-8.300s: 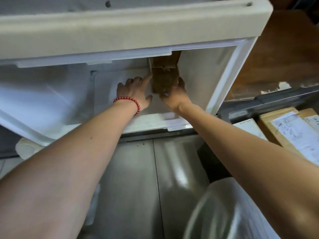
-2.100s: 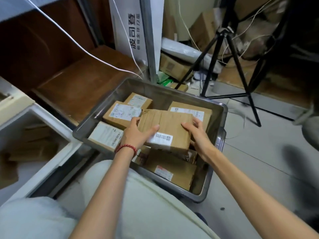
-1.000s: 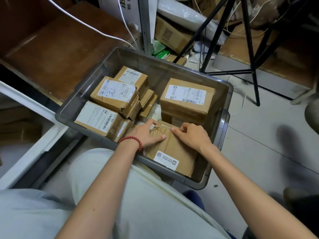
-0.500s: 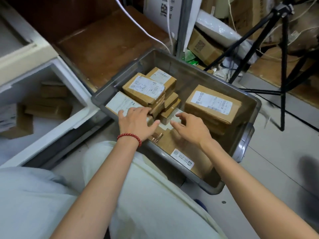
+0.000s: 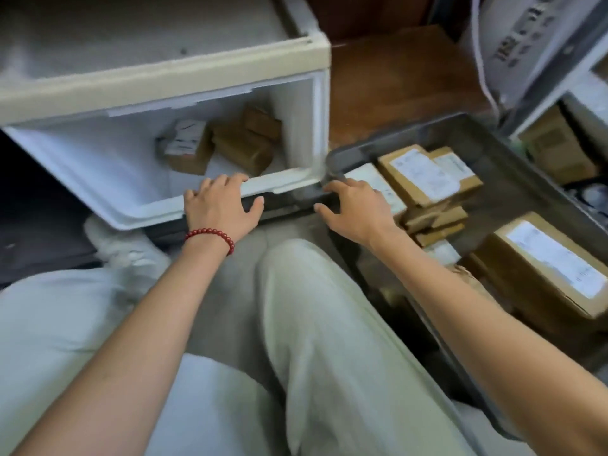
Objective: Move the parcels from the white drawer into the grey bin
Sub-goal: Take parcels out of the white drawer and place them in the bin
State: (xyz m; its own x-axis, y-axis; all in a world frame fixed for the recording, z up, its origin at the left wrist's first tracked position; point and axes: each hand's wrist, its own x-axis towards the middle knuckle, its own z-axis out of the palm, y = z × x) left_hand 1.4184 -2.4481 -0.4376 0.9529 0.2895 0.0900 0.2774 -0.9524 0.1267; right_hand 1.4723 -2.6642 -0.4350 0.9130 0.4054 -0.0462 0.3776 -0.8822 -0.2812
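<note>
Three brown parcels [image 5: 230, 144] lie in the far right corner of the open white drawer [image 5: 98, 179], at about eleven o'clock. The grey bin [image 5: 411, 131] sits just beside it at two o'clock, with stacked parcels [image 5: 424, 174] inside. The left hand [image 5: 220, 209], wearing a red bracelet [image 5: 210, 236], is at the drawer's front rim, fingers spread and empty. The right hand [image 5: 358, 209] is at the bin's near corner, fingers loose, holding nothing.
</note>
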